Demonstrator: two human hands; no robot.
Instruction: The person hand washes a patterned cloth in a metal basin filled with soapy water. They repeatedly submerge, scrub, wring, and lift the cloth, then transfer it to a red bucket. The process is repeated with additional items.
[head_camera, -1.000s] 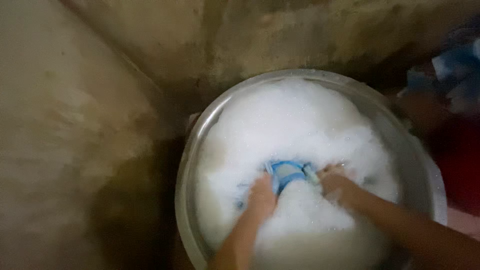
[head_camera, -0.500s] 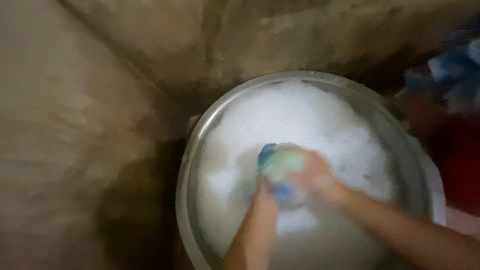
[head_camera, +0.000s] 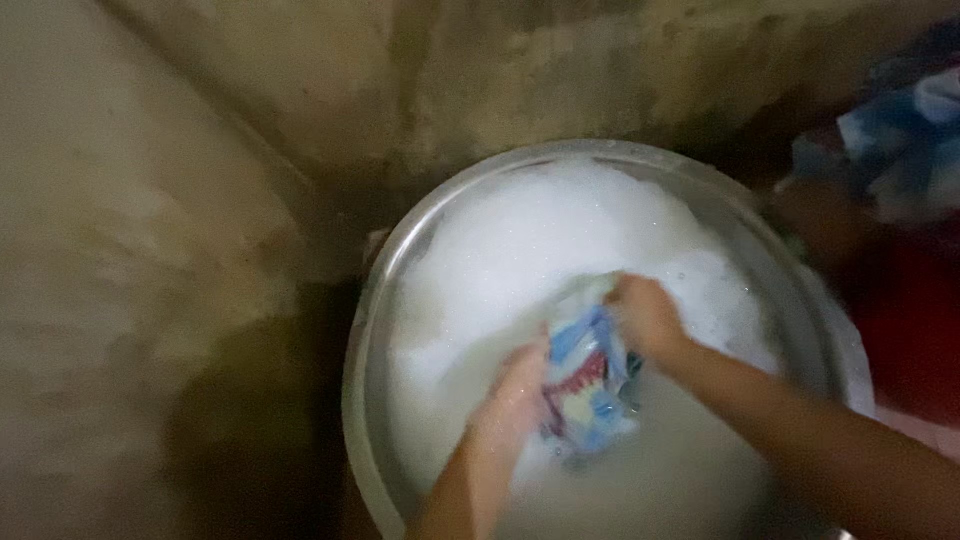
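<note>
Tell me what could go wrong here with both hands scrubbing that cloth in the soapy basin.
The left hand and right hand both grip the wet blue, white and red cloth above the foam; slick with suds, it could slip and splash. The foam stands close to the rim of the metal basin, so hard rubbing may spill it onto the floor. Suds might also reach the clothes pile alongside.

We've got one head cam, looking steeply down, close over a round metal basin by a stained wall; no 2nd view.
</note>
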